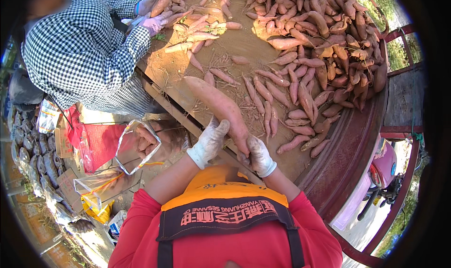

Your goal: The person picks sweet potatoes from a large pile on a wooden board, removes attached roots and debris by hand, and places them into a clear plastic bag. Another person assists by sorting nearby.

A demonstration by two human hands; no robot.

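A large, long sweet potato is held between my two gloved hands over the near edge of a dirt-covered cart bed. My left hand, in a whitish work glove, supports its left side, the thumb lying along the skin. At the lower tip of the sweet potato, my right hand grips with its glove soiled grey; its fingertips are partly hidden. Beyond and to the right of the held one, smaller sweet potatoes lie scattered, and a large heap rises at the upper right.
A co-worker in a checked shirt handles sweet potatoes at the upper left. Below, an open clear bag holds sweet potatoes beside a red sack. The cart's red metal side wall curves along the right, with a pink scooter outside.
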